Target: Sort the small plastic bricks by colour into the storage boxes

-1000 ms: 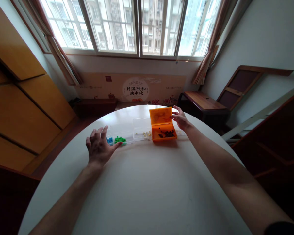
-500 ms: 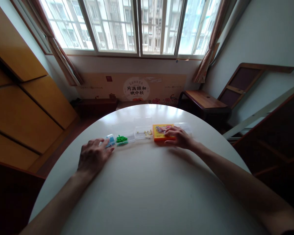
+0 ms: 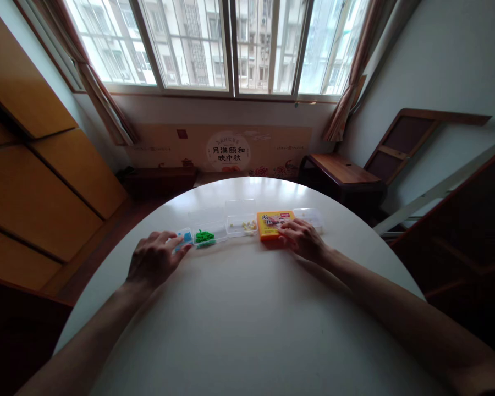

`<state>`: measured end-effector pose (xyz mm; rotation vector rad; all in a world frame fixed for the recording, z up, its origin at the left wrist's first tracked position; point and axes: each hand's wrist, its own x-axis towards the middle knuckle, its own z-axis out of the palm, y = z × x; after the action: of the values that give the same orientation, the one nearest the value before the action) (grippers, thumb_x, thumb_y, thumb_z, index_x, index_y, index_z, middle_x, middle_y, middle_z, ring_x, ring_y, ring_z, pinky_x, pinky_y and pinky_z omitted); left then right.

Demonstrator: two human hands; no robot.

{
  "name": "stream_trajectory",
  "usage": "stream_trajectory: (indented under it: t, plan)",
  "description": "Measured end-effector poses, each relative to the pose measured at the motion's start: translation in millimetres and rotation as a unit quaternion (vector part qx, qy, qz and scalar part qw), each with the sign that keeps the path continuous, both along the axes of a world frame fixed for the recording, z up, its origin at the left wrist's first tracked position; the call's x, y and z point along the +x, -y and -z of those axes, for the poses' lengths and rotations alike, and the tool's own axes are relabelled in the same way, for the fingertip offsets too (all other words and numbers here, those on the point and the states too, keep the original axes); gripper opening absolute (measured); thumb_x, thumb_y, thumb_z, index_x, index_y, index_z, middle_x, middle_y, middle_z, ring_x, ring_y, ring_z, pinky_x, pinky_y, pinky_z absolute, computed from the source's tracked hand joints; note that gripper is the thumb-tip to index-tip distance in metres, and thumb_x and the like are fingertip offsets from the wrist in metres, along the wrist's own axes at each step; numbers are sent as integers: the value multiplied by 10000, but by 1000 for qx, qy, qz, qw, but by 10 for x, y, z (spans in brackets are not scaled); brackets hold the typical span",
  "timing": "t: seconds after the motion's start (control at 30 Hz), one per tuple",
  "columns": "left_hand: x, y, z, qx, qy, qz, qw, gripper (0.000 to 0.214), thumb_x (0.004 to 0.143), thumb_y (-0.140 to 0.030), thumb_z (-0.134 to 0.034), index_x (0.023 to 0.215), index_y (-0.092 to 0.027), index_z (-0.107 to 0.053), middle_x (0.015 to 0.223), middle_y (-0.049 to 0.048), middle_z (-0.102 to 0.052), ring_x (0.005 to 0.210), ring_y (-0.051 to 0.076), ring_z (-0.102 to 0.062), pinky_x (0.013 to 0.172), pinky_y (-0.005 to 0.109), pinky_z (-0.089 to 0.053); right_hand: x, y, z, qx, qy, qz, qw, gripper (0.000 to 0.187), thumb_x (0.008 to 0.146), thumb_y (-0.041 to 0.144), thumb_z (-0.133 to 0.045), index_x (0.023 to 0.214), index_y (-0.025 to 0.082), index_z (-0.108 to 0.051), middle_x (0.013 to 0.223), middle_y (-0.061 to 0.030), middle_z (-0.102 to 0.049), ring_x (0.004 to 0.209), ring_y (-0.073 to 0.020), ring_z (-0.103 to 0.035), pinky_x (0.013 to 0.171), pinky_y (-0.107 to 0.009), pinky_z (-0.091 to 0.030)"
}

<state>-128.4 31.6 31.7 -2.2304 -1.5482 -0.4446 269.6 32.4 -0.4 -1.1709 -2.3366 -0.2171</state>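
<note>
My left hand (image 3: 152, 257) rests at the left end of a row of small boxes, fingers stretched out and thumb apart. Its fingertips are at a small clear plastic box (image 3: 183, 236) with blue contents, partly covering it. Beside that, a clear box (image 3: 220, 233) with its lid up holds small green pieces (image 3: 204, 236). Pale yellow pieces (image 3: 249, 226) lie in another clear open box (image 3: 236, 226). My right hand (image 3: 305, 240) lies with extended fingers over the right part of a yellow-orange box (image 3: 268, 226) with printed characters, touching it; some fingertips are hard to make out.
Behind my right hand stands another clear box (image 3: 309, 215). All the boxes are on a round white table (image 3: 247, 319). Beyond its edge are a wooden chair (image 3: 342, 168) at right, orange-brown cabinets (image 3: 33, 192) at left and a window (image 3: 198, 44).
My right hand has shifted slightly right on the yellow-orange box, uncovering more of its print. My left hand has moved slightly left, still at the blue-filled box. The view has shifted a little.
</note>
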Motion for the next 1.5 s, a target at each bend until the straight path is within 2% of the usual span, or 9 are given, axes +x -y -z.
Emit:
stream_trajectory:
  t: [0.1,0.27,0.37,0.63,0.87,1.1,1.23,1.37,1.5]
  plan:
    - [65,-147,-31,36,70,-13,997,536,886,-556,-405,1157,-137,-600,1141,145,-625,1039,334,-559,872,455,-449,-202,-131,-79,-26,-69,30,997,243,849,247,-594,1076,190,-660,1099,-107,-646,1005,-268,-583,879,-438,-489]
    - [301,-377,-29,7,70,54,996,848,776,-599,-579,1429,-128,-315,1438,205,-395,1291,370,-395,1028,488,-335,-754,-474,-233,-53,-141,42,988,889,717,381,-751,1457,213,-288,1445,-166,-359,1295,-340,-382,1010,-512,-396]
    - [436,-369,-44,16,46,54,997,877,729,-532,-672,1427,-126,-328,1368,210,-462,1304,386,-367,1081,540,-229,-942,-597,-268,-75,-128,44,988,1034,666,427,-786,1491,260,-185,1449,-153,-340,1303,-351,-356,1017,-526,-372]
    - [408,-95,54,18,-38,111,993,355,864,-345,-560,1156,-155,-625,1122,142,-642,1151,331,-524,1052,501,-297,-917,-251,-112,-29,-27,46,998,620,805,310,-662,1363,181,-425,1285,-152,-486,1141,-306,-457,974,-455,-391]
    - [417,31,198,-17,-6,101,995,366,868,-358,-543,1161,-160,-639,1192,136,-629,1177,327,-516,1024,479,-352,-926,7,52,-49,-4,10,999,382,863,272,-564,1232,177,-548,1271,-124,-550,1172,-278,-469,1033,-442,-329]
    - [319,11,193,-35,12,99,994,452,860,-411,-534,1260,-202,-560,1310,128,-538,1262,325,-432,1056,482,-312,-908,-2,82,-79,-16,17,997,437,863,282,-562,1290,194,-531,1338,-111,-520,1236,-270,-438,1075,-441,-292]
    - [141,-54,166,-40,43,13,998,655,823,-511,-546,1380,-191,-419,1414,158,-429,1306,352,-373,1053,506,-310,-838,40,31,-95,-13,5,995,544,860,305,-569,1378,194,-445,1404,-124,-457,1281,-280,-398,1088,-453,-288]
    - [-60,-130,153,-140,36,-57,988,617,855,-542,-427,1365,-197,-444,1364,144,-485,1225,352,-456,968,490,-397,-581,-45,-101,-112,-36,12,993,672,797,356,-656,1404,211,-406,1418,-136,-431,1298,-293,-386,1091,-477,-284]
    - [-98,-189,101,-128,49,-67,988,516,886,-453,-354,1314,-199,-490,1264,134,-562,1114,329,-521,918,473,-431,-189,-277,-193,-202,-60,68,975,898,695,508,-722,1450,217,-331,1470,-170,-357,1353,-338,-325,1081,-513,-280]
